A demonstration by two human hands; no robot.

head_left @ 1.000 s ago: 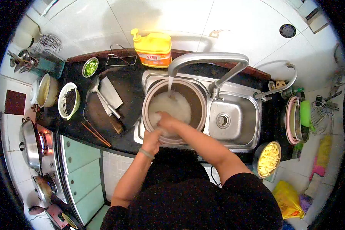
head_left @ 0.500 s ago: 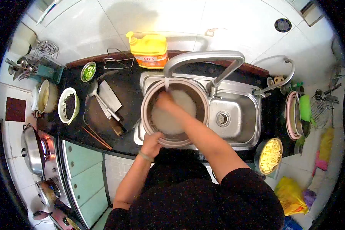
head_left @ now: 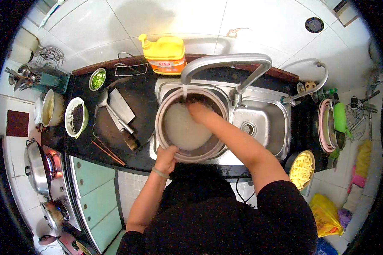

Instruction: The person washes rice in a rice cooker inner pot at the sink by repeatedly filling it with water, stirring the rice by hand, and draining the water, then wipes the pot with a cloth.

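A large round pot (head_left: 222, 148) sits over the left sink basin, holding cloudy whitish water (head_left: 185, 129). Its near left rim is gripped by my left hand (head_left: 167, 157), thumb over the edge. Inside the pot, toward the back, my right hand (head_left: 198, 112) reaches down to the water; its fingers are blurred and partly hidden. From the curved metal faucet (head_left: 225, 61) a stream of water (head_left: 185, 91) runs into the pot, just left of my right hand.
The right sink basin (head_left: 266, 123) lies beside the pot. Left are a cleaver (head_left: 121, 106), a spatula (head_left: 104, 100), chopsticks (head_left: 108, 153) and a basket (head_left: 85, 123) of dark food. A yellow detergent jug (head_left: 166, 51) stands behind; a bowl of pale yellow strips (head_left: 302, 170) is right.
My right hand has moved right inside the pot, from the left side toward the back right. The pot has shifted slightly left. My left hand stays on the rim.
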